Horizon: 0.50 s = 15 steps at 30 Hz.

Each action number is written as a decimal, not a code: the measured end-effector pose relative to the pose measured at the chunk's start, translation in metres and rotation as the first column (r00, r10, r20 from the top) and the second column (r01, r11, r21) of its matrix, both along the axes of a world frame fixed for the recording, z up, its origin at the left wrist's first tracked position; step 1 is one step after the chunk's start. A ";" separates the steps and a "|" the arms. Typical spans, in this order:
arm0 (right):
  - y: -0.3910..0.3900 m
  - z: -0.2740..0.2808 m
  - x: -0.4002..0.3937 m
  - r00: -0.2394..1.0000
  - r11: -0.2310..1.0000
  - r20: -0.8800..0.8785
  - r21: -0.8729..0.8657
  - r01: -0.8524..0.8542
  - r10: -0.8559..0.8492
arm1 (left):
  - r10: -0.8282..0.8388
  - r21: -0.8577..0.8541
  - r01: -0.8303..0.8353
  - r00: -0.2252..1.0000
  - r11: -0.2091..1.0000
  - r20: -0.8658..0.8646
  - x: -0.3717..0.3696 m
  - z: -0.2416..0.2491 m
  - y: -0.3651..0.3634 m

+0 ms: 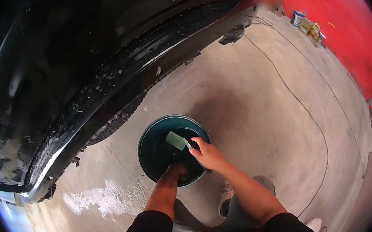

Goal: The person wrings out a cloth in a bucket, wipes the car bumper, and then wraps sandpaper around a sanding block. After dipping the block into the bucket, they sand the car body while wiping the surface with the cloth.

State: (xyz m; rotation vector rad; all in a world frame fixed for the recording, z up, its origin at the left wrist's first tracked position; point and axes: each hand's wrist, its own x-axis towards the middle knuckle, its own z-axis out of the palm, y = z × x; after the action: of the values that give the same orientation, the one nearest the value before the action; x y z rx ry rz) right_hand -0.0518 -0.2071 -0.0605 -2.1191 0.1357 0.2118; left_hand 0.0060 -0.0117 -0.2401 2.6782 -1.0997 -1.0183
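Nearest you, your left hand [180, 170] reaches into the dark green bucket [153, 129]; whether its fingers are parted or closed cannot be told. Your right hand [205, 153], closer to the green-headed tool [176, 140], is clamped on it; the head lies forward-left over the bucket's opening, long axis slanting toward the black car [99, 57] beyond.

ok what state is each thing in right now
Bucket: upright, open
Green-headed tool: tilted, held at bucket's opening
Right grip: closed on tool
Left grip: lowered into bucket, closure unclear
Black vehicle body: marked with pale specks
Cables: strung loosely across floor
Far containers: standing, open or closed unclear
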 end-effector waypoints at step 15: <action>0.021 0.002 -0.009 0.975 0.967 -0.220 -0.245 -0.076 0.021 | 0.465 -0.668 -0.698 0.696 0.258 -0.547 -0.008 0.198 0.002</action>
State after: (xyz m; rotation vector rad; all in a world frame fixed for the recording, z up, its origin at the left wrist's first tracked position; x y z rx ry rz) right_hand -0.0603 -0.1864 -0.0583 -2.3496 0.2504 0.4764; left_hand -0.0021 -0.0094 -0.0417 1.7479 -0.2604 -0.4109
